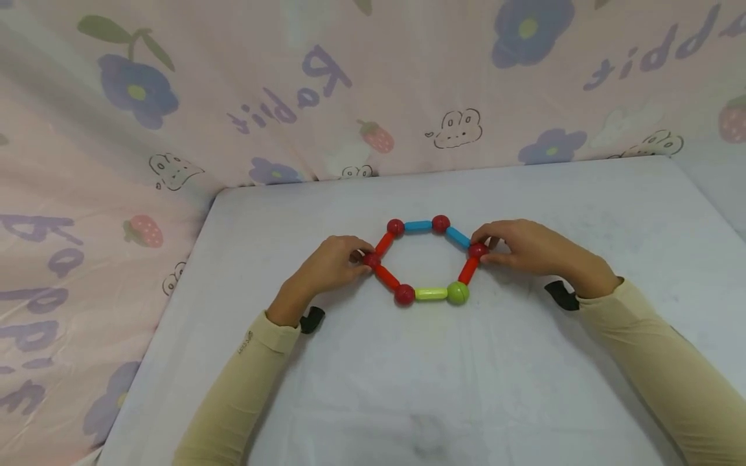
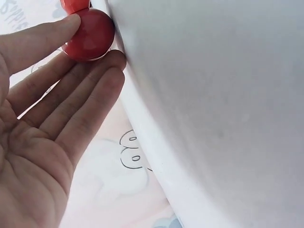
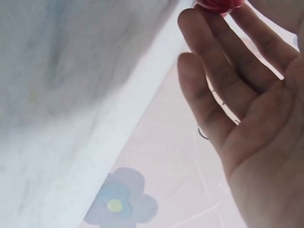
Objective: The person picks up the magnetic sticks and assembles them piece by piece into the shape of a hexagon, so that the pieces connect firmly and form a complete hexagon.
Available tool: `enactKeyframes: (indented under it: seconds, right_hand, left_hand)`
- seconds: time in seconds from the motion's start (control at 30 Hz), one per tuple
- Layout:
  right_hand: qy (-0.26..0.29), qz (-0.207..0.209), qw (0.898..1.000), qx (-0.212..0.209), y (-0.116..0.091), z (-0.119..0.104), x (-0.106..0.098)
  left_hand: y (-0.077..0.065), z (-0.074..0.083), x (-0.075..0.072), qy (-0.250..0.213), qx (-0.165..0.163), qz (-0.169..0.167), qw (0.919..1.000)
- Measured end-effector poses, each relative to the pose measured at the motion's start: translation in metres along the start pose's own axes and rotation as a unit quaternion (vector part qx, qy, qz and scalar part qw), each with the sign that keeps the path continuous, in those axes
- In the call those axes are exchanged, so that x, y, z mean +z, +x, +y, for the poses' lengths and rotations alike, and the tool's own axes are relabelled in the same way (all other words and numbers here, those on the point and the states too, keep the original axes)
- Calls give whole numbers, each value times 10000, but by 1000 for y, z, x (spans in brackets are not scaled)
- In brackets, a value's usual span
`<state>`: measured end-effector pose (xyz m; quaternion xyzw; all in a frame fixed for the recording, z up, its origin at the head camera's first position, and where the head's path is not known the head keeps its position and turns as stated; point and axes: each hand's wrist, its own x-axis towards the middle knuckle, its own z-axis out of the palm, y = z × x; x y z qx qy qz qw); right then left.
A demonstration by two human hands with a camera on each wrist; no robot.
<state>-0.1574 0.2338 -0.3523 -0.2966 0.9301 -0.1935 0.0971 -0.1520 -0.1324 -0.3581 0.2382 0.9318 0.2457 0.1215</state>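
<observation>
A six-sided ring of balls and short rods lies on the white table. My left hand (image 1: 335, 264) pinches the red ball (image 1: 372, 260) at the ring's left corner; thumb and fingers show on that ball (image 2: 91, 35) in the left wrist view. At the right corner, my right hand (image 1: 521, 247) pinches another red ball (image 1: 478, 251), only partly seen in the right wrist view. Two blue rods (image 1: 418, 226) form the far and upper right sides. Red rods (image 1: 387, 277) make up other sides. A yellow-green rod (image 1: 431, 294) joins a dark red ball (image 1: 405, 295) to a green ball (image 1: 458, 293) in front.
The white-covered table (image 1: 373, 388) spreads around the ring. Behind it and to the left hangs a pink printed curtain (image 1: 408, 77). Dark wrist-worn devices (image 1: 313, 320) show beside both beige sleeves (image 1: 239, 388).
</observation>
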Motion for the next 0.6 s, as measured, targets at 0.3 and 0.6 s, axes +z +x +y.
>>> enactKeyframes:
  seconds: [0.3, 0.6]
  right_hand:
    - [-208, 147, 9997, 37, 12, 12, 5]
    - [-344, 400, 9985, 148, 20, 19, 7]
  left_hand:
    - [18, -6, -4, 127, -208, -69, 9997]
    - [25, -5, -7, 348, -254, -3, 9991]
